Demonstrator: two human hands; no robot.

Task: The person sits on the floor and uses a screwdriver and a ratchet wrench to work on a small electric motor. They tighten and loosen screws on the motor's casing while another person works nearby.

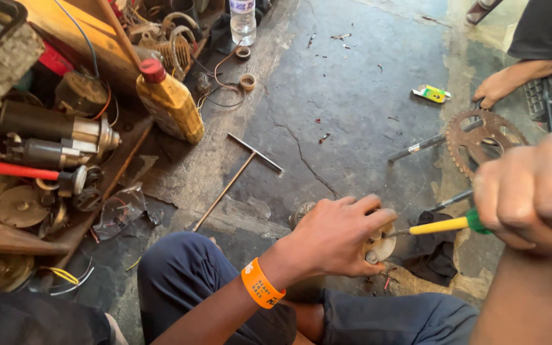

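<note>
My left hand (337,236), with an orange wristband on the wrist, grips a round metal motor part (378,246) resting on the floor by my knee. My right hand (531,191) is closed around a screwdriver with a yellow and green handle (445,225); its tip points left and meets the metal part under my left fingers. Most of the part is hidden by my left hand.
A T-shaped wrench (237,172) lies on the cracked concrete floor. A rusty sprocket (483,140) and metal rods lie to the right, near another person's hand (496,86). A yellow oil bottle (168,102), starter motors (52,137) and clutter fill the left. A dark rag (436,255) lies under the screwdriver.
</note>
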